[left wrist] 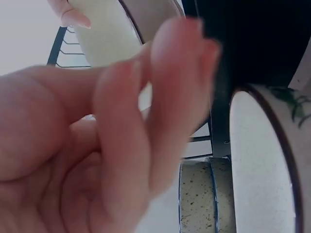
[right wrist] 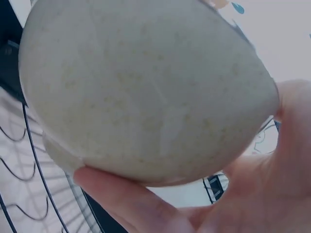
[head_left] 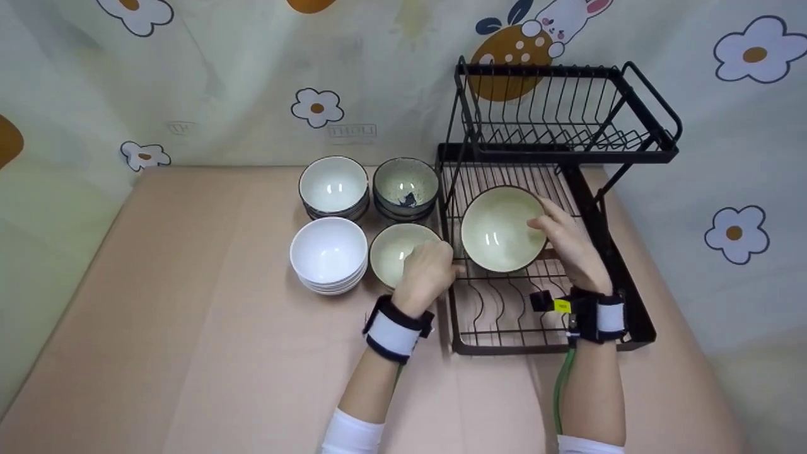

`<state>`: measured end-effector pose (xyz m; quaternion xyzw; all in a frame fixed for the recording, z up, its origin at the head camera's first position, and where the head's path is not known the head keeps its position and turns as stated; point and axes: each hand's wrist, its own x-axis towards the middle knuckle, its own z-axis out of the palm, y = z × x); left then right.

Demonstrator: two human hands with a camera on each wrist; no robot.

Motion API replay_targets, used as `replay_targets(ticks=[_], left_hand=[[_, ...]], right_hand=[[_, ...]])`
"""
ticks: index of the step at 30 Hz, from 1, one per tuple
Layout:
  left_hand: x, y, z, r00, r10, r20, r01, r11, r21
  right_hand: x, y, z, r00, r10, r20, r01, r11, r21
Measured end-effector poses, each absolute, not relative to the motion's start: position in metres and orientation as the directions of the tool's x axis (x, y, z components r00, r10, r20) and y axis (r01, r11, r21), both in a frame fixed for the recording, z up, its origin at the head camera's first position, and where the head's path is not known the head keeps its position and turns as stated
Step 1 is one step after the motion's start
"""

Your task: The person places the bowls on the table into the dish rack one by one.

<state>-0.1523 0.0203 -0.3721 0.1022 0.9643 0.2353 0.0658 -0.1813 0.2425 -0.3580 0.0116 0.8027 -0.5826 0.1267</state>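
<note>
My right hand [head_left: 570, 243] grips a pale yellow-green bowl [head_left: 495, 230] over the lower rack, thumb inside the rim. In the right wrist view, the fingers [right wrist: 129, 196] support the bowl's speckled pale outside [right wrist: 146, 92]. My left hand [head_left: 425, 274] hovers above a matching yellow-green bowl [head_left: 388, 252], partly covering it. Its fingers [left wrist: 172, 92] are loosely curled, with nothing between them in the left wrist view. The dark-rimmed bowl [left wrist: 257, 145] there has a leafy pattern outside.
The two-tier black dish rack [head_left: 555, 349] stands on the right. Beside it are a white bowl stack [head_left: 328, 255], a dark-rimmed white stack [head_left: 334, 183] and a grey-green stack [head_left: 403, 180]. A patterned curtain [head_left: 246, 82] hangs behind the pink tabletop [head_left: 220, 353].
</note>
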Motion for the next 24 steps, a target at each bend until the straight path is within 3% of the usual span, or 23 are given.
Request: replay_targets(ticks=[5,12,18,24], left_hand=[[-0.148,0.025,-0.374,-0.95,0.269,-0.16,0.2,0.914,0.354],[-0.147,0.03,-0.376,-0.94,0.301,-0.16,0.223,0.898,0.379],[-0.15,0.029,-0.376,-0.929,0.321,-0.182,0.23,0.89,0.394],[-0.15,0.028,-0.376,-0.928,0.315,-0.199,0.221,0.896,0.386]], right_hand=[[-0.184,0.243,-0.359,-0.986,-0.033,-0.162,0.142,0.341,-0.929],[-0.188,0.236,-0.365,-0.987,0.144,-0.076,0.132,0.434,-0.891],[-0.199,0.228,-0.369,-0.963,0.245,0.113,0.043,0.553,-0.832],[-0.221,0.22,-0.378,-0.931,0.235,0.28,-0.047,0.684,-0.728]])
